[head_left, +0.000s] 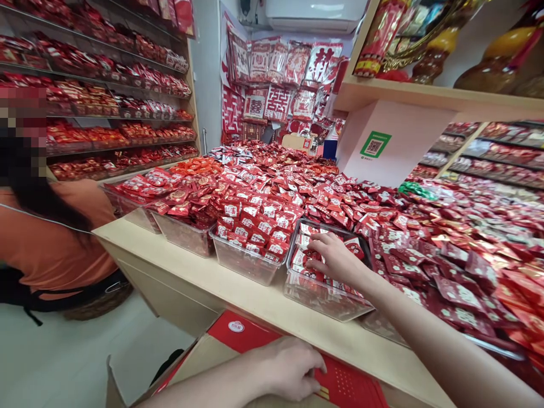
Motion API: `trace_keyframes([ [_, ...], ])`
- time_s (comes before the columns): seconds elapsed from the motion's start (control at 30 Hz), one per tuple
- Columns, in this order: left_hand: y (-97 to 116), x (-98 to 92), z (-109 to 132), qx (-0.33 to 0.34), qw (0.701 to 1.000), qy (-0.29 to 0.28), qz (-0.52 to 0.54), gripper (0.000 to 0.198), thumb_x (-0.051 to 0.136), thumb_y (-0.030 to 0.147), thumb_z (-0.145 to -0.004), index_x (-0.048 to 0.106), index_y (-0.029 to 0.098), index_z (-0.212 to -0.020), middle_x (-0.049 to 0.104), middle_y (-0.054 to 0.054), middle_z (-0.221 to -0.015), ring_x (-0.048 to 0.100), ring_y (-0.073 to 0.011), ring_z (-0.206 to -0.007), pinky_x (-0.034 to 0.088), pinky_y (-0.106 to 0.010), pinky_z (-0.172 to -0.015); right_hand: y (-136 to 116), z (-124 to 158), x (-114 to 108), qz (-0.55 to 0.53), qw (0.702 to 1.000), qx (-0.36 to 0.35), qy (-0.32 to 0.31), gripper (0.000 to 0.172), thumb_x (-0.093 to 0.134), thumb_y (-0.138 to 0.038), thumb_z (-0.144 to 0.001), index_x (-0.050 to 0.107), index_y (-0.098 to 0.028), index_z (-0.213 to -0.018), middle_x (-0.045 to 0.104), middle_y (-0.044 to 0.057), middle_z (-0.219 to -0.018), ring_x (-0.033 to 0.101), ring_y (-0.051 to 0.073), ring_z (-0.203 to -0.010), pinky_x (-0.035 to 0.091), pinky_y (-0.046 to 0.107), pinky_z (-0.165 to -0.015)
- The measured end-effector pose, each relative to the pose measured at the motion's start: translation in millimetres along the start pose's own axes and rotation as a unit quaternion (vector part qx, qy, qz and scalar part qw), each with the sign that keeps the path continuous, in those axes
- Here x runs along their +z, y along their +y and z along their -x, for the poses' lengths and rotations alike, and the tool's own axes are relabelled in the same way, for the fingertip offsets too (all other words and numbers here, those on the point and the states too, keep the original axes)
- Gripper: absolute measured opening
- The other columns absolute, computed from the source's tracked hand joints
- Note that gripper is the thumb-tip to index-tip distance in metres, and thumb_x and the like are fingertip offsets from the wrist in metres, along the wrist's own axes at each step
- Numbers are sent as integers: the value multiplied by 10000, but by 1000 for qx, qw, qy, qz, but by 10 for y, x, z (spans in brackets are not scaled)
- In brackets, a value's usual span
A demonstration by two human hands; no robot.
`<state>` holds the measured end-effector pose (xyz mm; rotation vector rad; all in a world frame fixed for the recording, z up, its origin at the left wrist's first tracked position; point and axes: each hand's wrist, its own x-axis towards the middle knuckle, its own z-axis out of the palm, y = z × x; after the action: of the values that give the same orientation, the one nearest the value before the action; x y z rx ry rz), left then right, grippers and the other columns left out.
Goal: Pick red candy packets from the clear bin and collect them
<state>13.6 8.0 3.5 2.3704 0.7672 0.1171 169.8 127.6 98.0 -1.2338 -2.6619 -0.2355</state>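
My right hand [334, 256] reaches from the right into a clear plastic bin [327, 300] of small red-and-white packets [300, 258]. Its fingers are spread and slightly bent over the packets, touching or just above them. No packet shows in its grasp. Lower down, my left hand [293, 368] hovers over or rests on a cardboard box with a red printed flap [249, 334], against the front of the counter. Its fingers are loosely curled, with a gap between thumb and forefinger and nothing visible between them.
More filled bins [246, 263] line the counter edge [170, 266], backed by heaped red packets [272, 175]. On the left, a person in an orange top [72, 226] sits near stocked shelves [119, 102]. An overhanging wooden shelf [425, 93] holds gourds at upper right.
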Motion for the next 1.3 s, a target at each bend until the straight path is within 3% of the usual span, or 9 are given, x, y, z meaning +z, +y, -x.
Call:
trace_keyframes([
  [0.23, 78, -154, 10, 13, 999, 33, 24, 272, 492, 283, -734, 583, 215, -981, 631, -25, -882, 574, -142, -798, 433, -221, -734, 111, -117, 100, -47, 998, 32, -35, 322, 561, -399, -703, 563, -165, -925, 580, 92, -935, 522, 201, -867, 386, 278, -729],
  [0.37, 284, -557, 80, 55, 983, 164, 56, 246, 416, 238, -797, 582, 191, -972, 625, -16, -900, 556, -103, -823, 410, -191, -771, 147, -155, 84, -101, 991, 66, -53, 276, 590, -337, -684, 564, -185, -913, 618, 55, -862, 555, 172, -784, 390, 236, -657],
  [0.47, 353, -953, 92, 22, 957, 287, 31, 221, 410, 245, -807, 582, 194, -937, 608, -11, -916, 539, -103, -844, 408, -214, -779, 128, -181, 49, -111, 988, 102, -38, 241, 601, -244, -661, 572, -185, -893, 634, 36, -789, 564, 157, -702, 377, 219, -585],
  [0.57, 288, -1315, 5, -10, 941, 332, -63, 202, 424, 230, -796, 580, 190, -919, 599, -10, -889, 534, -111, -831, 408, -234, -772, 123, -223, 26, -126, 983, 129, -47, 116, 582, -209, -661, 603, -188, -774, 636, 20, -701, 559, 145, -638, 362, 211, -542],
  [0.7, 162, -1591, -245, -56, 933, 241, -260, 186, 444, 219, -776, 589, 183, -886, 592, -20, -861, 527, -134, -832, 408, -249, -766, 161, -274, 72, -129, 979, 152, -47, 71, 561, -214, -668, 615, -188, -705, 646, 22, -695, 570, 146, -643, 365, 208, -536],
  [0.83, 100, -1593, -502, -85, 918, 137, -362, 130, 527, 266, -714, 619, 182, -750, 595, -50, -797, 523, -189, -821, 421, -295, -742, 216, -275, 128, -100, 985, 141, -22, 98, 521, -181, -675, 615, -178, -699, 653, 51, -746, 579, 165, -692, 381, 225, -582],
  [0.97, 4, -1523, -682, -93, 911, 113, -384, 118, 597, 293, -652, 614, 187, -700, 589, -59, -771, 509, -208, -853, 424, -293, -733, 307, -138, 24, -108, 978, 166, 64, 145, 470, -195, -721, 613, -185, -741, 648, 59, -817, 570, 171, -780, 389, 239, -664],
  [1.1, -130, -1516, -818, -115, 909, 103, -387, 166, 608, 330, -640, 612, 202, -746, 582, -44, -756, 522, -187, -834, 424, -270, -730, 371, 168, -170, -173, 945, 226, 160, 145, 464, -232, -737, 601, -190, -756, 646, 33, -786, 568, 149, -725, 400, 229, -653],
  [1.3, -201, -1527, -925, -135, 903, 101, -396, 181, 540, 294, -703, 601, 181, -831, 593, -59, -827, 532, -191, -859, 418, -276, -754, 240, 663, -269, -279, 900, 268, 199, 132, 466, -275, -734, 572, -197, -745, 635, 7, -711, 559, 137, -639, 412, 234, -601],
])
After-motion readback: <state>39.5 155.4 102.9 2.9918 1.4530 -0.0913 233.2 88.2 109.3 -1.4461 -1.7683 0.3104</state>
